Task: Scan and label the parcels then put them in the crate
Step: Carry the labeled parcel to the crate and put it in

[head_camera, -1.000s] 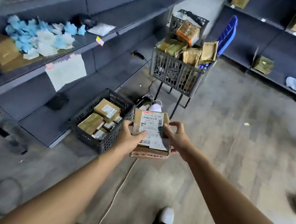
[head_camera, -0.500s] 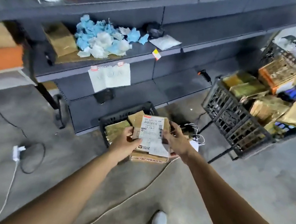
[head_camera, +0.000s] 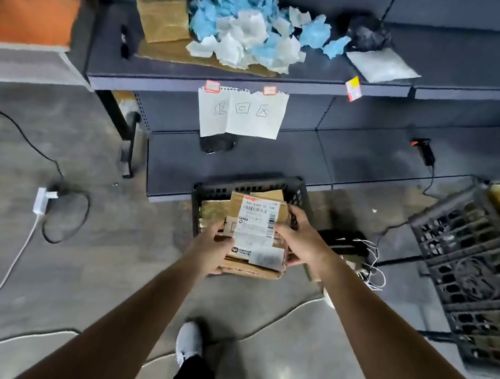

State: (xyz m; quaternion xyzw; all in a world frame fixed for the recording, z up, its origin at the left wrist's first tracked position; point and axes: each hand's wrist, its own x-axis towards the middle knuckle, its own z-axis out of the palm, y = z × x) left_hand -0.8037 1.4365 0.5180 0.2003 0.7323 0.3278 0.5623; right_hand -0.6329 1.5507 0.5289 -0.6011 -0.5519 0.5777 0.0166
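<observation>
I hold a brown cardboard parcel (head_camera: 251,263) with a white shipping label (head_camera: 256,226) on top, just in front of and partly over a black plastic crate (head_camera: 242,185). My left hand (head_camera: 211,248) grips its left edge with the thumb on top. My right hand (head_camera: 302,242) grips the right edge, fingers on the label. The crate stands on the floor against the bottom shelf and holds other brown parcels (head_camera: 212,213). A black-and-orange hand scanner (head_camera: 423,151) lies on the low shelf to the right.
A black wire cart (head_camera: 471,273) full of yellowish parcels stands at right. Dark shelving (head_camera: 260,76) carries crumpled blue and white paper (head_camera: 251,29), a brown bag and a hanging paper sign (head_camera: 241,112). Cables and a white power strip (head_camera: 41,198) lie on the grey floor at left.
My view has swung left and down toward the shelf. The parcel, held in both hands, has come over the black crate's front edge; the wire cart has slid to the right.
</observation>
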